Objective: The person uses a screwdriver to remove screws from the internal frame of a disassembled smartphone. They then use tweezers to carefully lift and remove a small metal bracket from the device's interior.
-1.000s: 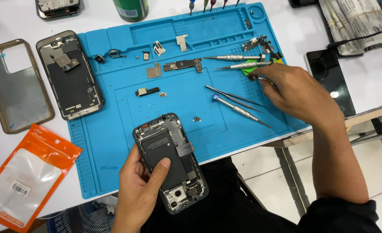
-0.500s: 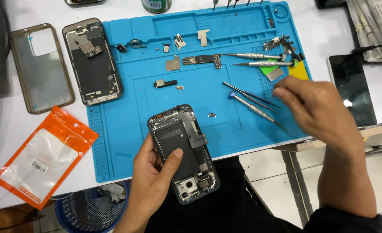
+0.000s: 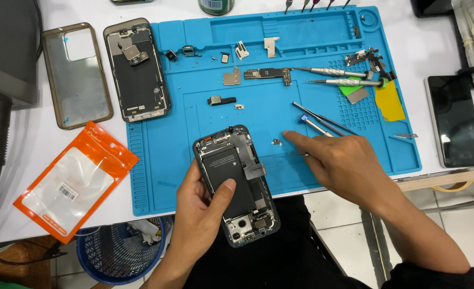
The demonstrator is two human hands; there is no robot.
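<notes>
Just left of the right hand [image 3: 344,166], whose forefinger stretches toward a small metal part [image 3: 275,142], the left hand [image 3: 205,208] grips the opened phone [image 3: 236,184], long axis near-to-far.

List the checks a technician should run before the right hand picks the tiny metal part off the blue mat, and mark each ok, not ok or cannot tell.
1. Opened phone steadied: ok, left hand grips it, thumb on the battery.
2. Small metal part in sight: ok, lying bare on the blue mat.
3. Right hand close to it: ok, index fingertip points just beside it.
4. Right hand free: cannot tell, a thin tool may lie under the fingers.
5. Tweezers within reach: ok, just above the hand.
</notes>
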